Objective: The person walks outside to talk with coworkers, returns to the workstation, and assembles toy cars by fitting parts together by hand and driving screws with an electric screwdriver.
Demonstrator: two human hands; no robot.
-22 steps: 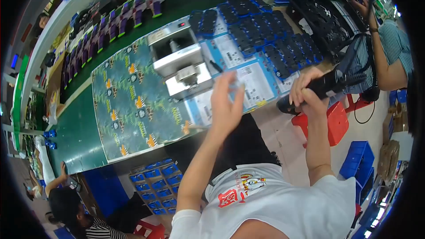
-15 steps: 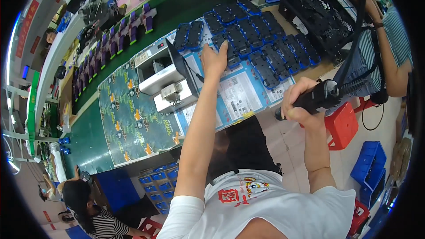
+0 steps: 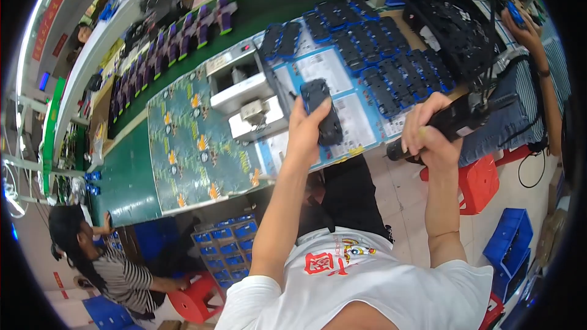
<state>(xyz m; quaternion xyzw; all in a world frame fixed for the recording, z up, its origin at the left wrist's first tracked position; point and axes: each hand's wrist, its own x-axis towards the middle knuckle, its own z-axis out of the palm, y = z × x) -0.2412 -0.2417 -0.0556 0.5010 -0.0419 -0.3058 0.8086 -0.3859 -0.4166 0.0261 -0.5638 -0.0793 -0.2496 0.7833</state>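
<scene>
My left hand [image 3: 304,131] is closed round a black toy car chassis [image 3: 330,125], lifted a little over the near part of the bench with its wheels showing along the sides. My right hand [image 3: 433,131] grips a black electric screwdriver [image 3: 460,116], held off the bench's right front edge with its tip pointing left. Just left of the chassis stands a silver metal box device [image 3: 252,88] with a dark side plate. Beyond my hands, several rows of black-and-blue toy car bodies [image 3: 373,43] lie on the bench.
A black crate [image 3: 452,27] of dark parts stands at the back right. Purple pieces [image 3: 174,43] line the green belt. A co-worker's hand [image 3: 520,27] holds a blue part at far right. Another person [image 3: 110,263] sits lower left. Red stools [image 3: 474,183] stand on the floor.
My left hand has come back from the rows, closed on one toy car chassis and raising it nearer to me. The right hand still grips the screwdriver, turned slightly.
</scene>
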